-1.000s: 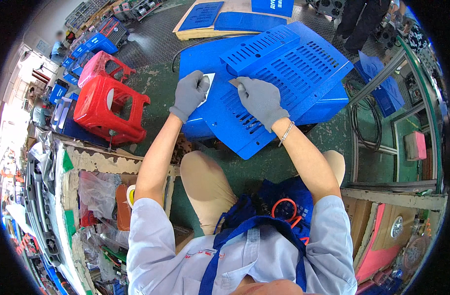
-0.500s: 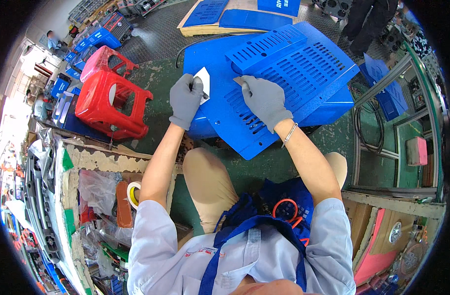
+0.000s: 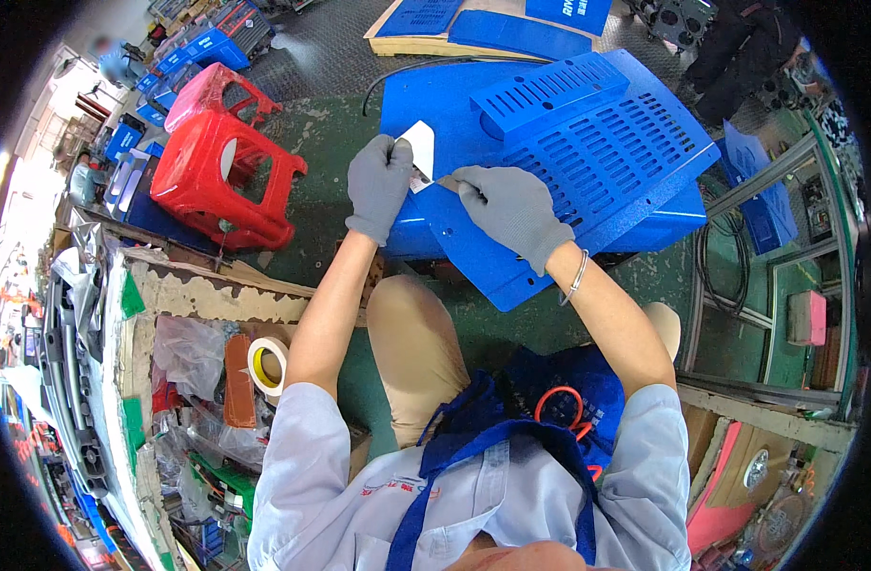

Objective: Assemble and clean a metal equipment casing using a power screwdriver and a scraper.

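My left hand [image 3: 379, 188], in a grey glove, pinches a white sheet with a pointed corner [image 3: 420, 145]. Dark marks show near the sheet's lower edge, though my fingers cover part of it. Close beside it, my gloved right hand [image 3: 517, 211] is closed on a small, thin, brownish flat piece [image 3: 448, 182], its tip at the sheet's lower edge. Both hands are over a blue slotted metal panel [image 3: 492, 278], which lies askew on a larger blue metal body [image 3: 659, 221]. A folded blue slotted cover [image 3: 561, 95] rests on top of the panel.
Red plastic stools [image 3: 193, 181] stand at left. A wooden bin [image 3: 216, 303] at lower left holds plastic bags and a tape roll [image 3: 268, 365]. Further blue panels [image 3: 521, 36] lie on a pallet ahead. A metal frame [image 3: 792, 252] stands at right; a person's dark-clothed legs [image 3: 740, 57] are at upper right.
My right hand has come left, bringing the small flat piece to the white sheet's lower edge. The sheet has tilted in my left hand. The whole view has shifted slightly.
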Available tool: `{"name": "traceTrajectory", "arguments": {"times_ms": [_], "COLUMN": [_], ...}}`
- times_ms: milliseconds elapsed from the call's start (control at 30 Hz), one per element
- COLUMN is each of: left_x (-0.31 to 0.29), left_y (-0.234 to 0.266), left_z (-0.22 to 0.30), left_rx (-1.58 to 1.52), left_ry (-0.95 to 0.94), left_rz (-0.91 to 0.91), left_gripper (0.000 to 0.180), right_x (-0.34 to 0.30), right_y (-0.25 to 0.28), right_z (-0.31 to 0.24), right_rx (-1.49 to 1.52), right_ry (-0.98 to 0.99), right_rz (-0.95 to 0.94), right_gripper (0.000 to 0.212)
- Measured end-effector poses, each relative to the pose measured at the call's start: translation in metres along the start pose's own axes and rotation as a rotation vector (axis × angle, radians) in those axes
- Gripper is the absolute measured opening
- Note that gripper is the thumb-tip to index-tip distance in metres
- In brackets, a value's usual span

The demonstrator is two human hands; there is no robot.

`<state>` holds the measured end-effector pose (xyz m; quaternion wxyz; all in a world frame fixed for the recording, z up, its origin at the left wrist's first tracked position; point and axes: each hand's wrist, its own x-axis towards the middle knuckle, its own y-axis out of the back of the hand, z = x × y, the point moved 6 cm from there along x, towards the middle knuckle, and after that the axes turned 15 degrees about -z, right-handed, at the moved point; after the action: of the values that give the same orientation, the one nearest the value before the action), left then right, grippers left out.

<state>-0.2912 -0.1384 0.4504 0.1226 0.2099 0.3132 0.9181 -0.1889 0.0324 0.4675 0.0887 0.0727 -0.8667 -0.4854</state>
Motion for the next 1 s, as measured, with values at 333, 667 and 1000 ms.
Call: {"name": "traceTrajectory", "arguments": {"times_ms": [333,667,1000], "left_x": [0.001,0.0,0.001], "left_y": [0.0,0.001,0.001], "left_z": [-0.001,0.0,-0.009], "left_rx": [0.055,0.011,-0.086], "left_ry": [-0.04,-0.012,0.037], "left_rz": [-0.005,-0.015,-0.002], "left_gripper": [0.034,0.035,0.037], "right_x": [0.01,0.014,0.018], "right_y": [0.0,0.002,-0.002], "right_z": [0.001,0.001,0.002], "right_rx": [-0.003,-0.037,0.027], "right_ry": [-0.032,-0.01,0.032], "right_rz": [-0.086,-0.115,-0.121], "right_gripper": [0.027,0.027,0.028]}}
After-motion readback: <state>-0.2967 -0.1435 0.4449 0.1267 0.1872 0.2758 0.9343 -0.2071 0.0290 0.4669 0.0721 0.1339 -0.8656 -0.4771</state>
